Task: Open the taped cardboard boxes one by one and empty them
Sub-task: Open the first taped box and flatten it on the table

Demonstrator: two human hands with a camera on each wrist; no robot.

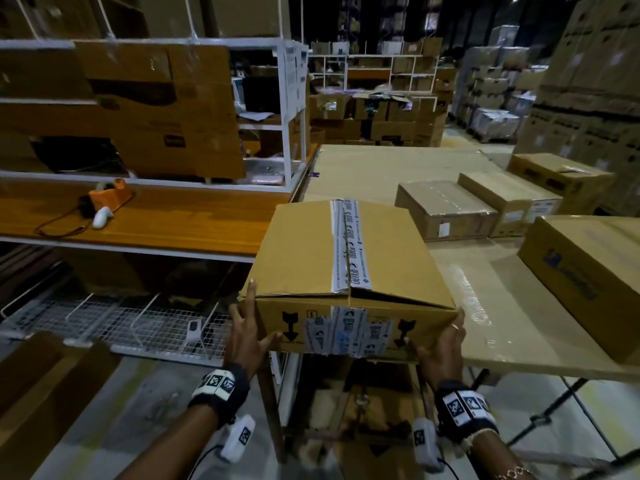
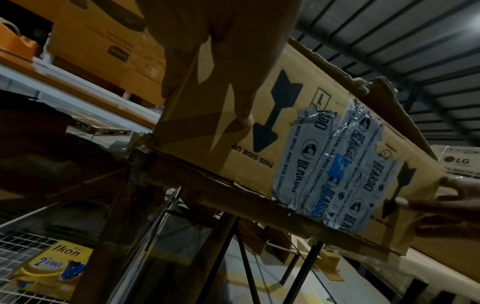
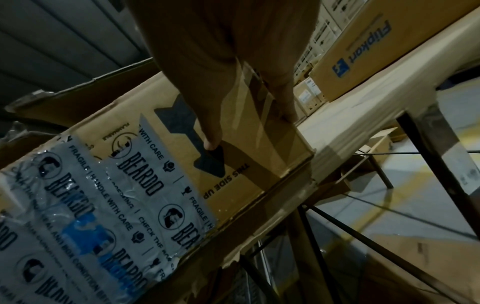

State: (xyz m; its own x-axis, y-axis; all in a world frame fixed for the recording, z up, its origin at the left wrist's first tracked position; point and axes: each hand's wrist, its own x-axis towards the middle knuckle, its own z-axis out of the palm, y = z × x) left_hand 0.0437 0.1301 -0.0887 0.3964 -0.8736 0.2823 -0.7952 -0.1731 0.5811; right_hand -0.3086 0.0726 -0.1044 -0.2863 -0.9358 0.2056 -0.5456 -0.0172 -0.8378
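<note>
A brown cardboard box (image 1: 346,251) sits at the near left corner of the cardboard-covered table (image 1: 502,344). Grey printed tape (image 1: 348,244) runs along its top seam and down its front face (image 2: 324,164). The right top flap stands slightly raised at the near edge. My left hand (image 1: 249,323) presses the box's near left corner, fingers spread and straight along the side, thumb on the front (image 2: 241,115). At the near right corner my right hand (image 1: 445,337) does the same, its thumb (image 3: 211,142) on the black arrow mark and its fingers along the side.
Two taped boxes (image 1: 446,209) (image 1: 509,199) and an opened one (image 1: 561,178) lie farther back on the table. A Flipkart box (image 1: 588,271) stands to the right. An orange tape dispenser (image 1: 110,194) rests on the wooden shelf (image 1: 173,220) at left, with wire racking (image 1: 121,323) below.
</note>
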